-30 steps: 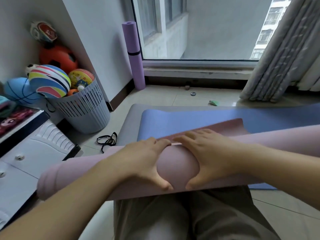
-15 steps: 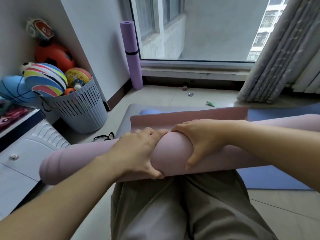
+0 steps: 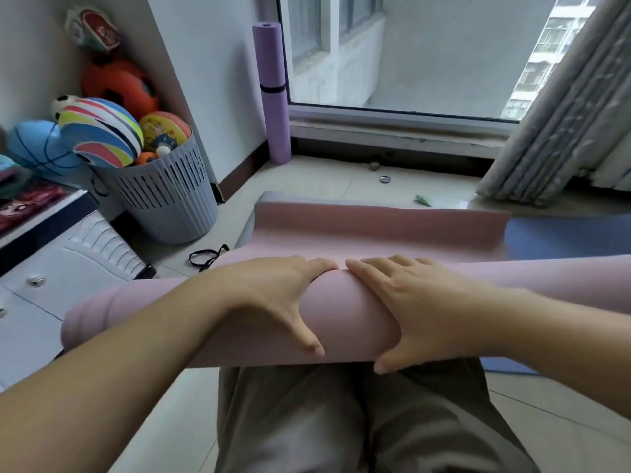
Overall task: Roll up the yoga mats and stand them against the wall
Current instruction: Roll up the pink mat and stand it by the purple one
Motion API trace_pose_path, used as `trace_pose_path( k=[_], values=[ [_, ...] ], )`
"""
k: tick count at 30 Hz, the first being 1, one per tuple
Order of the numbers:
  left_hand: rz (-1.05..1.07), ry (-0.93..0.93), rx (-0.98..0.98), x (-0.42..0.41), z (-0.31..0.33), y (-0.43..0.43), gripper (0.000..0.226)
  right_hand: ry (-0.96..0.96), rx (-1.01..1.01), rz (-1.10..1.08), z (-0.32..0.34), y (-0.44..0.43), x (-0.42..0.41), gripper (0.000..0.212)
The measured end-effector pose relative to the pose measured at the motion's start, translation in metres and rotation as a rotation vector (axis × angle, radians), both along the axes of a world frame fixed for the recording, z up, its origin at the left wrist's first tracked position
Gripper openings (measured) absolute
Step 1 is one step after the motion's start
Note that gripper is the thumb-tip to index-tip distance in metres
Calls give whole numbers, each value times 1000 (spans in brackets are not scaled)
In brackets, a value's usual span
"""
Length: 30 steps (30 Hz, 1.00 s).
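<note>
Both the left hand (image 3: 283,302) and right hand (image 3: 423,308) grip the pink mat roll (image 3: 345,315), fingers (image 3: 386,268) curved over its top.

Pink mat (image 3: 348,319): pale dusty pink, plain.
Blue mat (image 3: 563,233): flat mid-blue.
Purple mat (image 3: 273,90): lilac, one black band.
Basket (image 3: 170,199): light grey, vertical slot pattern.
Striped ball (image 3: 102,134): white with blue, yellow, green, red stripes.
Orange ball (image 3: 119,87): orange, black patches.
Blue ball (image 3: 37,148): sky blue, black seam lines.
Curtain (image 3: 553,114): grey, mottled.
Trousers (image 3: 341,421): khaki-grey, plain.
Strap (image 3: 205,259): black.
</note>
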<state>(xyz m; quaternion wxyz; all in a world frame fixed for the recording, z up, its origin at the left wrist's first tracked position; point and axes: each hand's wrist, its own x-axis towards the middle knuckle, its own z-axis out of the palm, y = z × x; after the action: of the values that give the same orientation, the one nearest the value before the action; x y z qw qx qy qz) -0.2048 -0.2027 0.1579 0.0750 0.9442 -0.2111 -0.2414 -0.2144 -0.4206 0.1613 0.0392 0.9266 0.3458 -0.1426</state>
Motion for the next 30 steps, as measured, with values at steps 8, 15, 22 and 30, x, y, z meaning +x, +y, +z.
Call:
trace_pose_path(
  k=[8,15,22,30],
  values=[
    [-39,-416,240,-18,-17,-26,124,88,75,-99,-2,1,30,115],
    [12,-399,100,-8,-8,-17,108,-186,7,-53,-10,9,9,117],
    [61,-338,47,-18,40,-14,106,-130,64,21,40,6,16,103],
    [35,-97,24,-28,9,-25,96,-149,151,53,-13,-11,-15,105]
  ],
)
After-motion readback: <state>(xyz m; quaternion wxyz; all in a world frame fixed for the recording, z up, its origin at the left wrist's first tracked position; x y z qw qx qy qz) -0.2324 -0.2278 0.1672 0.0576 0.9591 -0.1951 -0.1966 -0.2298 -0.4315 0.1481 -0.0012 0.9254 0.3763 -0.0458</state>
